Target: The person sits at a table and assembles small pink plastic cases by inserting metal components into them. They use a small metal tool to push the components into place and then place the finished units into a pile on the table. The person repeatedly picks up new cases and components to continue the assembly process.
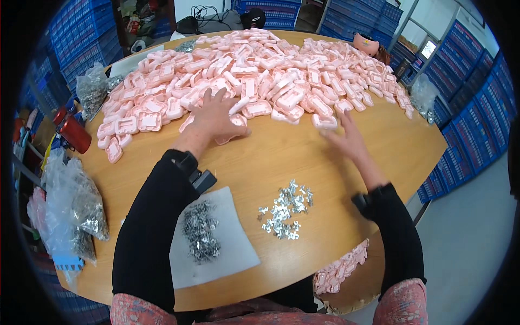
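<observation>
Shells [249, 86], pink, heap across the counter [292, 157] in the upper frame; reaching into them seems the step in hand; right of centre, the right hand [349, 141] has open fingers, and the next move calls for closing them; the left hand [214, 116], upper centre, hides its underside; I cannot tell whether its fingers grip anything.

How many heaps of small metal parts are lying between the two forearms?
2: a dark heap on the white sheet, and a shiny heap on the bare tabletop to its right.
</observation>
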Demonstrator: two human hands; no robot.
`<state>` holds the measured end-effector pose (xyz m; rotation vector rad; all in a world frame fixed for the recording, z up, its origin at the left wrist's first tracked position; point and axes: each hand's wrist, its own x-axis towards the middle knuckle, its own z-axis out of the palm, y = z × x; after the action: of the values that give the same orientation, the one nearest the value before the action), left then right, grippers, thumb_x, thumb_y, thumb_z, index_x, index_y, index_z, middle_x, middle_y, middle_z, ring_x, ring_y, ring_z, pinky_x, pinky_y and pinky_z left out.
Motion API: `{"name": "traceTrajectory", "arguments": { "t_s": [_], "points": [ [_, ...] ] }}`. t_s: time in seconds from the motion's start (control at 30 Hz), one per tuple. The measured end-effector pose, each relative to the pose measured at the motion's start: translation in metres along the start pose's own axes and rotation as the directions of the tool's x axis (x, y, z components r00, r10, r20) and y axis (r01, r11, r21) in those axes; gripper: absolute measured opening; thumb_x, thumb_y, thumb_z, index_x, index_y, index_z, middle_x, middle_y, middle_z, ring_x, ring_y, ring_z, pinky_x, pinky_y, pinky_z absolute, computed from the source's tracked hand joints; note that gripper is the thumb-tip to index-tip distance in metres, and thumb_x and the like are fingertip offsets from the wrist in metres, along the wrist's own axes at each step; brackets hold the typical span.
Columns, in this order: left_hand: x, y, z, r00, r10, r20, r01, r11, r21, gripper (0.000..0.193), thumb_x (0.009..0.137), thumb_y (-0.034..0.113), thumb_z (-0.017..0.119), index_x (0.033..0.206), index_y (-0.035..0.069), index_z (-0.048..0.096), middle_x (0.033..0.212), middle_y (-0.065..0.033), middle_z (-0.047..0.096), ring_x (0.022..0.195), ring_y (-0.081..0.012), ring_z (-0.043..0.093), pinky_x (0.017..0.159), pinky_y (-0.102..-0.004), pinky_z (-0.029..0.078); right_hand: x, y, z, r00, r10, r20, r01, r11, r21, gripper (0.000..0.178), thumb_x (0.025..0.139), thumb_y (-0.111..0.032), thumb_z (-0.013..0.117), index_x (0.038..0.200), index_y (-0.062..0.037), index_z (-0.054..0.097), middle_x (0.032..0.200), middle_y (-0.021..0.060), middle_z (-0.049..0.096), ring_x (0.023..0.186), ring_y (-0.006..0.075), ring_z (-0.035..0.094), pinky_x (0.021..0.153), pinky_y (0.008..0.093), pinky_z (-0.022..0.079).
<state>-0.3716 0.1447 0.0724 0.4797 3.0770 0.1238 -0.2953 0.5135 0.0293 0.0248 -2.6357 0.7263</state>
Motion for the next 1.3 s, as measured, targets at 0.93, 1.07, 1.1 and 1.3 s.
{"name": "traceTrajectory", "arguments": {
  "t_s": [0.93,1.07,1.1,1.3],
  "points": [
    [-0.152,-0.160,-0.015,0.993,0.074,-0.089,-0.082,0.993,-0.082,0.070,0.051,0.033,0.093,0.114,0.019,0.065,0.151,-0.0131,0.040,0.142,-0.0377,0.032,0.116,-0.0529,0.027,0.100,-0.210,0.124,0.849,-0.308,0.429,0.210,0.942,0.261,0.095,0.072,-0.075,0.065,0.135,-0.0053,0.057,0.125,0.0218,0.065,0.118,0.0370,0.061,0.099,0.0413,0.047],
    [-0.163,-0.173,-0.014,0.997,0.030,-0.071,-0.043,0.980,-0.196,0.071,0.052,0.032,0.093,0.115,0.018,0.064,0.151,-0.0125,0.040,0.142,-0.0369,0.034,0.116,-0.0541,0.027,0.178,-0.155,0.133,0.967,-0.187,0.174,0.188,0.982,0.010,0.087,0.078,-0.072,0.062,0.138,-0.0092,0.057,0.142,0.0210,0.053,0.131,0.0347,0.052,0.107,0.0448,0.041],
    [-0.165,-0.174,-0.012,0.996,0.030,-0.081,-0.046,0.978,-0.202,0.071,0.052,0.031,0.093,0.116,0.018,0.064,0.151,-0.0131,0.040,0.141,-0.0369,0.035,0.116,-0.0529,0.028,0.193,-0.148,0.133,0.967,-0.120,0.224,0.128,0.992,-0.022,0.089,0.077,-0.072,0.062,0.140,-0.0104,0.056,0.148,0.0208,0.048,0.135,0.0349,0.048,0.110,0.0445,0.039],
    [-0.168,-0.180,-0.006,0.991,0.036,-0.126,-0.062,0.977,-0.204,0.081,0.050,0.031,0.094,0.123,0.019,0.060,0.149,-0.0154,0.041,0.140,-0.0374,0.036,0.115,-0.0521,0.029,0.229,-0.163,0.180,0.936,-0.133,0.325,0.161,0.985,-0.060,0.109,0.069,-0.075,0.066,0.149,-0.0037,0.043,0.158,0.0254,0.030,0.142,0.0384,0.038,0.111,0.0421,0.039]
  ]
}}
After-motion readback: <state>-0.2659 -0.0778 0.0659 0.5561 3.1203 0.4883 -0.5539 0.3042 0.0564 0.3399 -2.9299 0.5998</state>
